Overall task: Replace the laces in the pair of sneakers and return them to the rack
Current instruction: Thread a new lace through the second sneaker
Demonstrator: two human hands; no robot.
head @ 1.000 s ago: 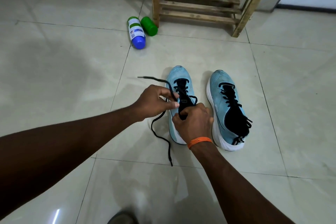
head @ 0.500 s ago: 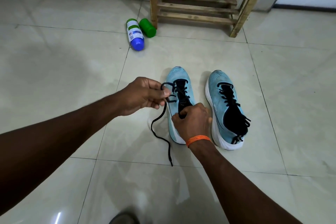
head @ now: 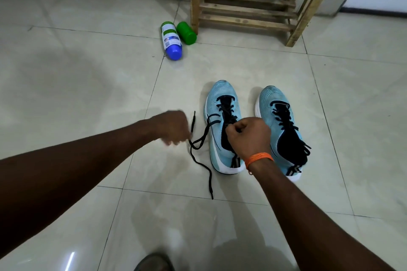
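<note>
Left grip (head: 174, 127) pinches lace (head: 193, 123) — right grip (head: 248, 136) holds sneaker (head: 221, 92).

My left hand (head: 172, 127) has drawn away from the eyelets of the sneaker on the left (head: 221, 92). It has slid toward the left of the frame and now shows blurred, just beside the shoe and no longer against it. The black lace (head: 203, 133) it pinches has come out with it. It now runs from the shoe's side to my fingers, its tip sticking up beside them.
</note>
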